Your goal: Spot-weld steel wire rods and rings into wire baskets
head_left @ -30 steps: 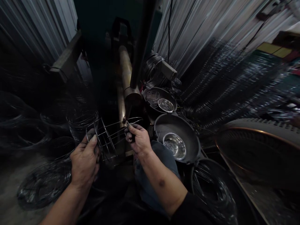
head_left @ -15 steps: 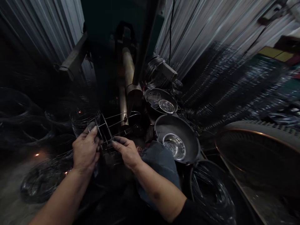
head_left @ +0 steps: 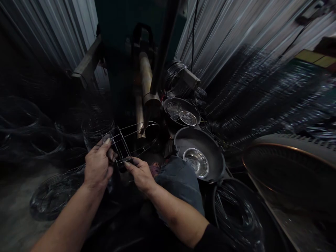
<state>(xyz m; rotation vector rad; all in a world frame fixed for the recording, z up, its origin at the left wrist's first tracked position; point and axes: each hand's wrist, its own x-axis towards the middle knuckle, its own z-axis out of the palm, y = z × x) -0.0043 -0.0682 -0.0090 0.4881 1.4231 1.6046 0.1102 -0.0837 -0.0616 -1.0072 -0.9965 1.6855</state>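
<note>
Both my hands grip a thin wire frame [head_left: 125,144], made of bent rods with several cross wires. My left hand [head_left: 96,163] pinches its near left side between thumb and fingers. At the lower right corner, my right hand [head_left: 141,174] pinches the frame the same way. The frame's far end reaches the tip of a lower brass-coloured bar [head_left: 140,120], where a small dark tip seems to meet the wire; exact contact I cannot tell. Above runs a thicker brass-coloured cylinder [head_left: 146,75] from a dark green machine [head_left: 115,31].
Right of my knee [head_left: 181,185], a black pan [head_left: 210,150] holds a steel bowl [head_left: 201,168] of small metal pieces. Behind it stands another pan [head_left: 178,118]. Wire coils [head_left: 236,206] lie at the lower right and wire rings [head_left: 49,196] at the left. A dark post [head_left: 164,45] slants overhead.
The orange sparks at the left and near the frame are gone. My hands and the wire frame appear slightly farther right, as does much of the scene. Both hands keep their hold.
</note>
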